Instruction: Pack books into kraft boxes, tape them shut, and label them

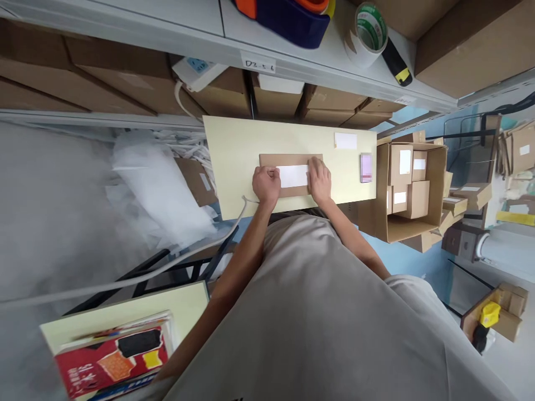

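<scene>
A flat brown cardboard box (288, 160) lies on the pale yellow tabletop (236, 167) in front of me. Across the top of the box stretches a white label (293, 176). My left hand (266, 185) is closed in a pinch on the label's left end. At the opposite end, my right hand (320, 181) has its fingers bent together on the label's edge and rests against the box. The fingers hide both ends of the label, so I cannot tell whether it is stuck down.
A white slip (345, 141) and a small pink-purple box (366, 167) lie on the tabletop's right side. Beyond it stands an open carton (381, 195) holding several boxes. A shelf overhead carries a tape roll (371, 30). White plastic bags (161, 186) are at left.
</scene>
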Tool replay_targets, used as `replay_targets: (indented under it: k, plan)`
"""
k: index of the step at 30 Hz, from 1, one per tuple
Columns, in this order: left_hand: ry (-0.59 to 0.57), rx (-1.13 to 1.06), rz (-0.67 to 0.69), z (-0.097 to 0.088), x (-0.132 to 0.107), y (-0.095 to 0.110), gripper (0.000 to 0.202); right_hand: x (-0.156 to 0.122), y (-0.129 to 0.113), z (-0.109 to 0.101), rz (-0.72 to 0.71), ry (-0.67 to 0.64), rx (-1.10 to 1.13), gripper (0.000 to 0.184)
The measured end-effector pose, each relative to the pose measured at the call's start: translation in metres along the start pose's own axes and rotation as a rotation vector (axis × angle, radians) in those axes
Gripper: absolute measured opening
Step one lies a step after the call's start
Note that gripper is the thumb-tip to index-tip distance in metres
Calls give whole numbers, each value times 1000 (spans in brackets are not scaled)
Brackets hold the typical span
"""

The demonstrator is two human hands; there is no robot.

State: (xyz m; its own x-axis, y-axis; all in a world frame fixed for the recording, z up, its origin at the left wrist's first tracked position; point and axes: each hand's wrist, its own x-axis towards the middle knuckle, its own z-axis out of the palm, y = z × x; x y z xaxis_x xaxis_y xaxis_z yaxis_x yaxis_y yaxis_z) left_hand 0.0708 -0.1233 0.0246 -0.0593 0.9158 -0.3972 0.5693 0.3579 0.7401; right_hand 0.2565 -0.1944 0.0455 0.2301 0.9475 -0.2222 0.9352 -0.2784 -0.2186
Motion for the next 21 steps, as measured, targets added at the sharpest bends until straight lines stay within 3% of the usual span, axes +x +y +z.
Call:
replay_targets:
  k: [6, 15, 21]
  plan:
    - [4, -20, 6, 2, 0, -1, 8, -13, -9, 16, -84, -112, -43, 90]
    - [-31, 2, 16, 5, 1, -7, 11, -15, -51, 33, -317, -264, -22, 96]
    - [-28, 41, 122, 3, -4, -14, 16, -15, -63, 41, -348, -260, -36, 96]
